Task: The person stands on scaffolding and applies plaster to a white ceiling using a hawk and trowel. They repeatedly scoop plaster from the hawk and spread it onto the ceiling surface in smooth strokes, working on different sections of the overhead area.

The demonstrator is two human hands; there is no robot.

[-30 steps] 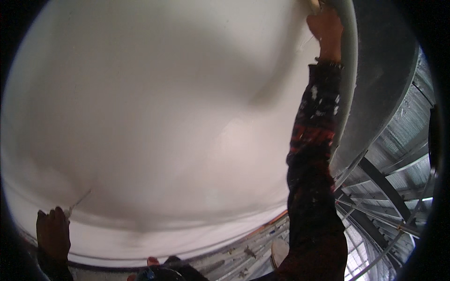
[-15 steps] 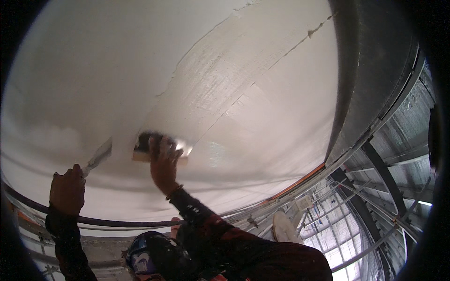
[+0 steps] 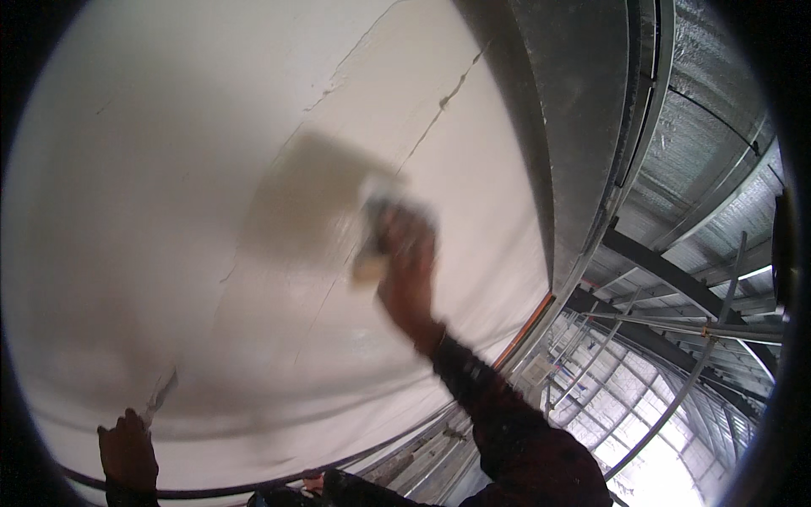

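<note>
My right hand is raised against a large white panel, closed around a wide smoothing blade with a dark body and a pale tan edge. Hand and blade are blurred by motion, and whether the blade touches the panel I cannot tell. Low at the left, my left hand grips a putty knife, its narrow blade pointing up and smeared with pale compound. A band of wet filler runs diagonally over the panel, beside a thin cracked seam.
A dark curved beam borders the panel on the right. Beyond it are metal roof sheeting and scaffold poles. A dark rail crosses below the panel, close to my left hand. Part of someone's fingers shows at the rail.
My right hand has moved right and slightly up across the panel with the blade. My left hand sits lower in the picture with the putty knife. The whole view has shifted and turned.
</note>
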